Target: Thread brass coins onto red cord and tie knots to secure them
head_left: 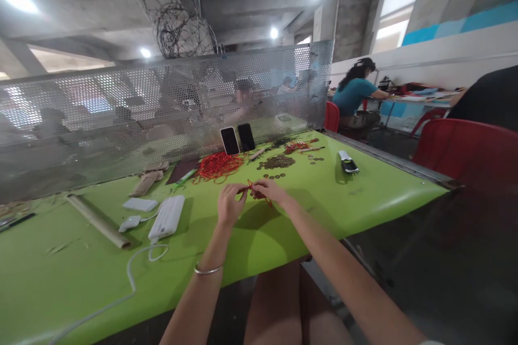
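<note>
Both my hands meet above the green table. My left hand is closed in a pinch on a red cord. On the same cord, my right hand is closed too, with loose cord ends hanging below its fingers. Whether a coin is threaded on the cord I cannot make out. Just beyond my hands lie a few loose coins and a heap of bronze-coloured coins. A tangled pile of red cords is to the far left of my hands.
A white power bank with a cable, a cardboard tube and a green cutter lie left. Two phones lean near the perforated metal screen. A silver-and-black device lies right. A co-worker sits beyond.
</note>
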`<action>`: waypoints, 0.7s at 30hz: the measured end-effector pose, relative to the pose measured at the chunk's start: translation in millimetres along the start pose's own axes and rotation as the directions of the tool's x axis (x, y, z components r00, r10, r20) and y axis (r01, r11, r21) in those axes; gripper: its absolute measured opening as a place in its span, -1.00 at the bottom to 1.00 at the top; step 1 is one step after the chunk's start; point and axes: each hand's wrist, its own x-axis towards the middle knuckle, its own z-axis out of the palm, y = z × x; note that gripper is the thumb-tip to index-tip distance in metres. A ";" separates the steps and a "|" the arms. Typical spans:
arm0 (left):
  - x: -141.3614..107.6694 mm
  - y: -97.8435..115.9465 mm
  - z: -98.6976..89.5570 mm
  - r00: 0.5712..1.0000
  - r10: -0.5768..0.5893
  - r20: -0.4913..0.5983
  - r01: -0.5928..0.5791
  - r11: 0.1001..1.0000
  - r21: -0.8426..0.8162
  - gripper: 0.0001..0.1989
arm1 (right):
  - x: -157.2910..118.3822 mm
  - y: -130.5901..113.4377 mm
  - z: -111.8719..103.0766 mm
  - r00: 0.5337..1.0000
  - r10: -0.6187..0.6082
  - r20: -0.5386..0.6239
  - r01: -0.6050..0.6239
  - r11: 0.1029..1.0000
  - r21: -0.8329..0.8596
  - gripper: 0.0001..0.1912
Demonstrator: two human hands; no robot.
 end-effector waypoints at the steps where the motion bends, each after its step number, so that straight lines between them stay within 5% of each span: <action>1: -0.3 0.7 -0.5 1.000 0.020 0.001 -0.020 1.000 0.022 -0.88 | -1.0 -0.9 0.7 1.000 -0.006 0.005 0.006 1.000 0.008 -0.75; 11: -1.8 4.5 -3.0 0.998 0.061 0.005 -0.061 0.998 0.030 -0.75 | -1.5 -7.6 0.0 0.990 -0.107 -0.096 0.114 0.991 0.067 -0.69; 16: -0.5 3.8 -0.6 0.999 -0.037 0.036 0.041 0.992 -0.116 -0.60 | -5.4 -14.0 -3.6 0.983 -0.120 -0.143 0.137 0.983 0.121 -0.70; 21: 0.5 -0.9 12.0 0.968 -0.144 0.204 0.204 0.926 -0.317 -0.64 | -8.3 -16.3 -2.8 0.983 -0.126 -0.135 0.139 0.986 0.095 -0.72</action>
